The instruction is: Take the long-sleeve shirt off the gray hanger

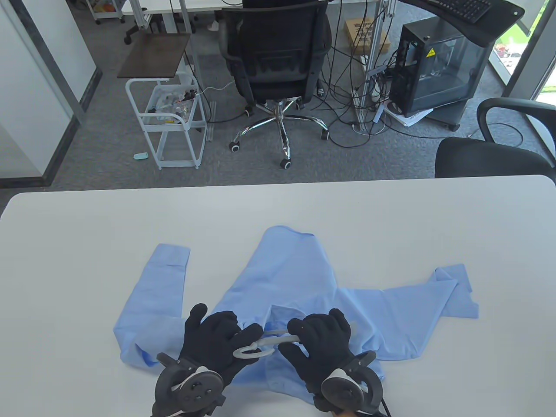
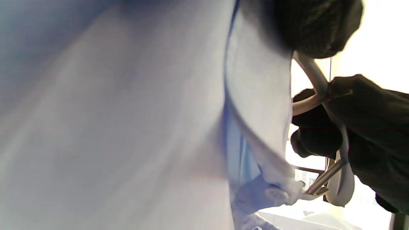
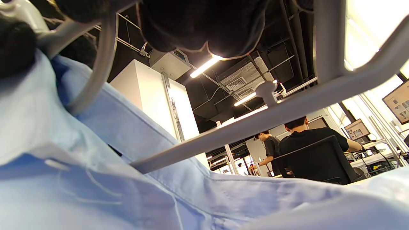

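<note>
A light blue long-sleeve shirt [image 1: 286,269] lies spread on the white table [image 1: 87,243], its collar toward me. The gray hanger [image 1: 254,351] sticks out of the collar, with its hook between my hands. My right hand [image 1: 312,334] grips the hanger just below the hook. My left hand [image 1: 230,330] rests on the shirt beside the collar, thumb spread, fingertips touching the hook. The left wrist view shows the shirt [image 2: 111,127], the hook [image 2: 314,76] and my right glove [image 2: 367,127]. The right wrist view shows the hanger's bar [image 3: 255,123] entering the shirt [image 3: 96,179].
Both sleeves lie spread out, one to the left [image 1: 152,286] and one to the right [image 1: 447,291]. Beyond the table's far edge stand an office chair [image 1: 278,56], a white cart [image 1: 173,121] and a computer tower [image 1: 438,69].
</note>
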Action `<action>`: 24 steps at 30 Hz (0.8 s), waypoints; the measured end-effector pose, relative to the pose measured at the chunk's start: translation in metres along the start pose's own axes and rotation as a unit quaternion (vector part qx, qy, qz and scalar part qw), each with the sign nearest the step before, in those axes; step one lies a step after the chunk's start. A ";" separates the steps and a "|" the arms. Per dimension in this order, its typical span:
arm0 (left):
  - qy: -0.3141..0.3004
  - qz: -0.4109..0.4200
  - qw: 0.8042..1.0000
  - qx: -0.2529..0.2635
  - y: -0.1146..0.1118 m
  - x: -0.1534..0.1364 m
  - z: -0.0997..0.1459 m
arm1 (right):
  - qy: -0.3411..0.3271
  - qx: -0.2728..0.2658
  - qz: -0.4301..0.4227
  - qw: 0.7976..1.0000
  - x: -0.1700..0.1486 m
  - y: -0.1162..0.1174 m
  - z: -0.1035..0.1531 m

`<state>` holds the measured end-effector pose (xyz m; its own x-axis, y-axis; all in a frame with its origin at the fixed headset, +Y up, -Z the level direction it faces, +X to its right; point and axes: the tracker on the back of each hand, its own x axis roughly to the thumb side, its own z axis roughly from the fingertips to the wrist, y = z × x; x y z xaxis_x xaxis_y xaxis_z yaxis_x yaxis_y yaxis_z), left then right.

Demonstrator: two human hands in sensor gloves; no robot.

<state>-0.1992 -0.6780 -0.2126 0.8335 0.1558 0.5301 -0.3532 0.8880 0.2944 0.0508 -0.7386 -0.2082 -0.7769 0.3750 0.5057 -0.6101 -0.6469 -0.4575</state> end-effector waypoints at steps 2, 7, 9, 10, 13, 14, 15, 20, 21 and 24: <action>0.005 -0.006 1.000 -0.002 -0.002 -0.001 0.000 | 0.000 0.003 0.001 1.000 0.000 0.001 0.000; 0.020 -0.015 0.999 0.021 -0.010 -0.002 -0.001 | -0.008 0.001 0.017 1.000 0.004 0.002 0.000; 0.030 -0.022 0.999 0.032 -0.010 -0.001 0.000 | -0.004 0.004 0.011 1.000 0.003 0.003 -0.001; 0.035 -0.033 0.998 0.038 -0.010 0.001 0.000 | -0.002 0.003 0.011 1.000 0.003 0.003 -0.001; 0.030 -0.040 0.997 0.050 -0.010 0.005 0.001 | 0.001 -0.002 0.006 1.000 0.002 0.002 -0.001; 0.028 -0.038 0.997 0.055 -0.009 0.005 0.001 | 0.001 -0.007 0.008 1.000 0.002 0.001 -0.001; 0.027 -0.036 0.997 0.062 -0.009 0.005 0.001 | 0.001 -0.009 0.011 1.000 0.002 0.001 -0.001; 0.010 -0.023 0.996 0.088 -0.005 0.001 0.002 | 0.001 -0.015 0.015 1.000 0.004 -0.001 -0.002; 0.011 -0.024 0.996 0.088 -0.005 0.002 0.002 | 0.001 -0.015 0.015 1.000 0.004 -0.001 -0.002; 0.014 -0.029 0.996 0.084 -0.006 0.001 0.001 | 0.002 -0.019 0.021 1.000 0.003 -0.002 -0.002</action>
<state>-0.1966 -0.6832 -0.2127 0.8648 0.1209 0.4873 -0.3690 0.8112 0.4536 0.0491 -0.7352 -0.2068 -0.8028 0.3510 0.4819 -0.5820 -0.6366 -0.5059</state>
